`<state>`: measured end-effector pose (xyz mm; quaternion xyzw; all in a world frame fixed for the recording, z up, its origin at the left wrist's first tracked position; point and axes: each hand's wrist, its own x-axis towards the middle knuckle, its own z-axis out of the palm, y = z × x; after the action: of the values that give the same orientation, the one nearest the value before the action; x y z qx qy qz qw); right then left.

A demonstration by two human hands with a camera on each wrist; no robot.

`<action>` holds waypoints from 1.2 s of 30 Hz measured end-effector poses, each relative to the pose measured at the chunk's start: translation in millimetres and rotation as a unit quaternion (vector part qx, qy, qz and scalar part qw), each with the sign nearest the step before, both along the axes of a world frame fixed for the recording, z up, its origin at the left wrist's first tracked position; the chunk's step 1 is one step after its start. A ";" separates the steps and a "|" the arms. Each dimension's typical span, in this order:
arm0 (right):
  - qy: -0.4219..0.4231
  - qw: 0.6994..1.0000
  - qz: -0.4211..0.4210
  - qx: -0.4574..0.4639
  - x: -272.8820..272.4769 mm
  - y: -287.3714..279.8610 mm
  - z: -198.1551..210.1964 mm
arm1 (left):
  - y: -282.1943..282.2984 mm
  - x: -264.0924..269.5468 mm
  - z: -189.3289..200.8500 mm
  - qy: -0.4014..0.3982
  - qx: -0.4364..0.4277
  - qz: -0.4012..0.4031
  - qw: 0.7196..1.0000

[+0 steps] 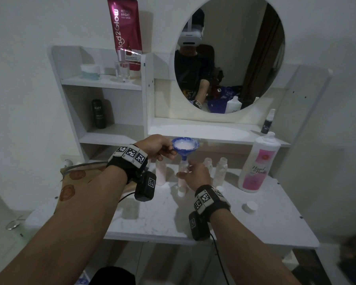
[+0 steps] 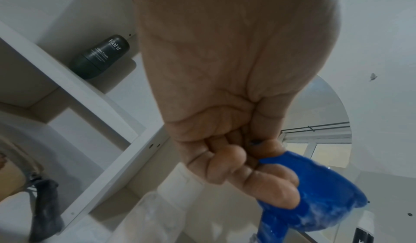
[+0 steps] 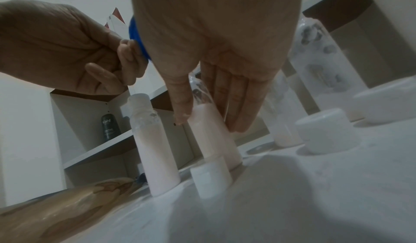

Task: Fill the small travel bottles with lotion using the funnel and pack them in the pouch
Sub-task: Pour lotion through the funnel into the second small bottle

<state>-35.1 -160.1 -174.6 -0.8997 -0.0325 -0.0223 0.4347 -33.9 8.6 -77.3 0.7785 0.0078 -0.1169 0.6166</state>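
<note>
A blue funnel [image 1: 185, 145] holding white lotion stands with its spout in the neck of a small clear travel bottle [image 1: 182, 183]. The bottle is partly filled with pale lotion [image 3: 213, 136]. My left hand [image 1: 169, 151] pinches the funnel's side tab, seen close in the left wrist view at the funnel [image 2: 326, 193]. My right hand [image 1: 188, 171] steadies the bottle on the white table [image 1: 255, 233], thumb on one side and straight fingers [image 3: 236, 104] on the other. A filled, capped bottle [image 3: 155, 149] stands just left of it.
Two more small bottles [image 1: 220, 168] stand behind my right hand. A big pink-labelled lotion bottle [image 1: 259, 165] is at right. Loose white caps [image 1: 250, 206] lie on the table. A brown patterned pouch [image 1: 70, 182] lies at left. Shelves and a round mirror [image 1: 230, 54] rise behind.
</note>
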 end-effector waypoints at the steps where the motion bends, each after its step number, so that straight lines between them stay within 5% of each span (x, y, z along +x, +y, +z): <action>1: -0.003 1.000 0.000 -0.002 0.4 -0.1 -0.2 | 0.1 0.1 -0.2 -0.001 0.001 0.000 1.000; 36: -0.008 1.000 0.001 -0.015 0.9 0.1 -2.6 | -1.1 1.3 -0.2 -0.006 0.030 -0.017 0.999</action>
<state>-34.2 -160.0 -177.2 -0.9061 -0.0370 -0.0287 0.4206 -32.6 7.5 -77.5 0.7973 -0.0055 -0.1219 0.5912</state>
